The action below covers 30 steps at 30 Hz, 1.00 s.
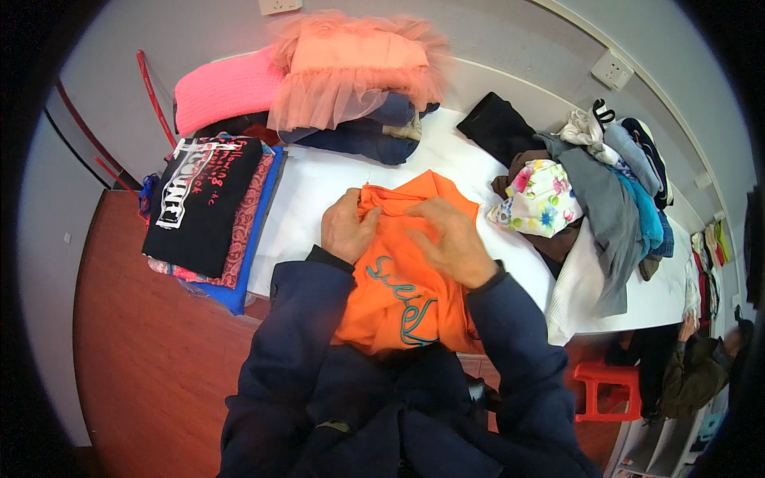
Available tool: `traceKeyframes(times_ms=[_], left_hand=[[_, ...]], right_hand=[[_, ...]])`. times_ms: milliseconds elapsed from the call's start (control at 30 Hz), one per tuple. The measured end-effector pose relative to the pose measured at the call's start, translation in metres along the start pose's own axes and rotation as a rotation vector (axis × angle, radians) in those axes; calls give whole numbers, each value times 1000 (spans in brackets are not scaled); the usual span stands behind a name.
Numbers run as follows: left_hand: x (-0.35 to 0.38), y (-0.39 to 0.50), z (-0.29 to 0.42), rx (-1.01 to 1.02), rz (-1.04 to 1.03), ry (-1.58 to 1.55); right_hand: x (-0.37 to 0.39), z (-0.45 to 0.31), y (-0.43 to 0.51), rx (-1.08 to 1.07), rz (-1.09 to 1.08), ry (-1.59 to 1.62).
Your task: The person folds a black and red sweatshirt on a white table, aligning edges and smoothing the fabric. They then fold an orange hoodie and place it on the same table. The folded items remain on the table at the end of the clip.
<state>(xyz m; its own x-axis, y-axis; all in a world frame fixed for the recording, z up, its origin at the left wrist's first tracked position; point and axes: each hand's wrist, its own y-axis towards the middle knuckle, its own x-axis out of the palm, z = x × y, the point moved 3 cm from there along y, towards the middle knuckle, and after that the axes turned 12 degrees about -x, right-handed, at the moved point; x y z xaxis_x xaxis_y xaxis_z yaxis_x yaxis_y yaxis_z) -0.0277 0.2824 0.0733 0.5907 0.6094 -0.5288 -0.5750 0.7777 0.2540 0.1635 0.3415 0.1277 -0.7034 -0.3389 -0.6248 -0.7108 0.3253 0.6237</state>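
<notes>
An orange garment (388,239), with teal script lettering on it, lies on the white table (323,179) in front of me. Its lower end hangs over the front edge against my body. At its upper left corner my left hand (349,227) pinches the bunched fabric between thumb and fingers. My right hand (457,242), slightly blurred, is over the garment's right part. Its thumb and fingers are apart, and I see no cloth between them.
Folded clothes with a black printed shirt (200,209) on top stand at left. Behind are a pink knit (230,89) and a peach tulle garment (358,54). A loose heap with grey cloth (597,191) lies right. Beyond are a red stool (606,391) and another person (696,376).
</notes>
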Motion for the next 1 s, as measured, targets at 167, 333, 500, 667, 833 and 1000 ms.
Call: traceKeyframes(times_ms=[167,333,500,667,833,1000], left_hand=[[-2,1,-4,12,66,-20],[1,3,-13,17,114,-107],[-7,3,-31,-187,59,-302],[-42,-43,-40,-223,38,-501],[-82,-128,-49,-151,280,-360],[-77,-185,-74,-434,281,-449]], right_hand=[[42,6,-3,-108,-130,-109],[44,13,-9,-77,-61,-239],[50,15,-12,-71,-88,-373],[52,23,-14,-60,-175,-354],[53,23,-13,-22,-138,-348],[54,24,-12,-11,-154,-371]])
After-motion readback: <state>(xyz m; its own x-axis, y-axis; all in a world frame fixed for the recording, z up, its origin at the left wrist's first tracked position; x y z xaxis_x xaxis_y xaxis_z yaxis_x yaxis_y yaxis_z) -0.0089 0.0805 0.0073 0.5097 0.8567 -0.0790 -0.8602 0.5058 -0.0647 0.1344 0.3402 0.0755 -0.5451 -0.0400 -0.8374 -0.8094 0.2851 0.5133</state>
